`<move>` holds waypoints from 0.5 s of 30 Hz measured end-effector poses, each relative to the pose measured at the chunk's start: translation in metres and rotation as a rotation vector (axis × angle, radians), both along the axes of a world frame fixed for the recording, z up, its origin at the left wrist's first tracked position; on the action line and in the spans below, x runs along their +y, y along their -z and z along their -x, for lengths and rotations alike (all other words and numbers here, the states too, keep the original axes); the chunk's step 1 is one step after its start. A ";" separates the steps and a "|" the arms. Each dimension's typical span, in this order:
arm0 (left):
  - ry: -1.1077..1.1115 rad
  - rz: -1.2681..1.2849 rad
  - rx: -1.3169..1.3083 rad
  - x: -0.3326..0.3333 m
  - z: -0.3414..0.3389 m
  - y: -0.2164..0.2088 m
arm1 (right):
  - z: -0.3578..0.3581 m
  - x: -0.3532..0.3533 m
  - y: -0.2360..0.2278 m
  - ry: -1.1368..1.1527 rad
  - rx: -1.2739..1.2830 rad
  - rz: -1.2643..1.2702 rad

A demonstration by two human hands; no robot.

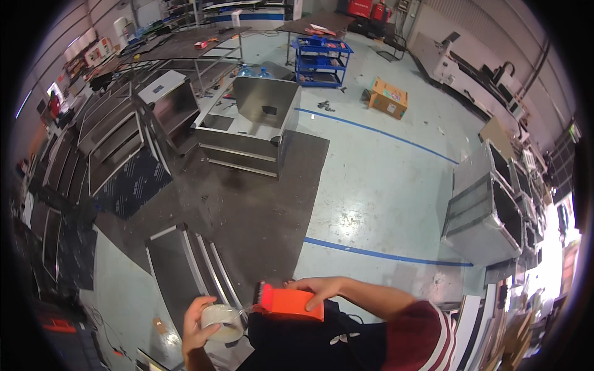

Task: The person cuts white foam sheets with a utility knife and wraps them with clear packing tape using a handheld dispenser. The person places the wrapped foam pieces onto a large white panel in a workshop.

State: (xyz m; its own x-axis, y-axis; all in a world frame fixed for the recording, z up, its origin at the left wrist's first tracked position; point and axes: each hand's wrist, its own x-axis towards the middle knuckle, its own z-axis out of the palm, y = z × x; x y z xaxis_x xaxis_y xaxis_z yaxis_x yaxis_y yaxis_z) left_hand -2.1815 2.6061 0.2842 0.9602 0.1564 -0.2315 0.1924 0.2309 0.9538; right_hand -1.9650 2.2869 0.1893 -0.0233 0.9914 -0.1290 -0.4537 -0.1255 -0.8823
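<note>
My left hand (194,326) is closed around the side of a wide roll of clear packing tape (230,331), low in the view. Just right of it, my right hand (325,288) grips an orange tape dispenser (289,303) with a red front end and a dark toothed edge. The dispenser's front end faces the roll, and a thin clear strip seems to stretch across the small gap between them. Both things are held close in front of my dark apron. Beyond the roll, a metal frame panel (179,260) lies on the dark floor mat.
An open steel cabinet (247,154) stands on the dark mat (272,210), with more cabinets (167,102) to its left. A blue trolley (320,62) and a cardboard box (388,99) are farther back. Wrapped metal units (476,216) stand at right.
</note>
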 end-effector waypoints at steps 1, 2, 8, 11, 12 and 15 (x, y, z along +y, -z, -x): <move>0.025 -0.114 0.006 0.022 -0.013 -0.012 | -0.019 0.017 0.000 -0.101 0.099 0.027; 0.055 -0.324 -0.026 0.043 -0.028 -0.023 | -0.031 0.033 -0.002 -0.086 0.179 0.080; 0.643 -0.726 -0.013 0.151 -0.146 -0.090 | -0.144 0.096 -0.038 -0.275 -0.005 -0.122; 0.863 -0.736 -0.054 0.192 -0.231 -0.119 | -0.179 0.103 -0.068 -0.178 -0.056 -0.038; 0.908 -0.723 -0.025 0.203 -0.259 -0.128 | -0.188 0.104 -0.077 -0.115 -0.089 -0.011; 1.065 -0.722 -0.022 0.225 -0.342 -0.137 | -0.203 0.108 -0.092 0.094 -0.125 0.001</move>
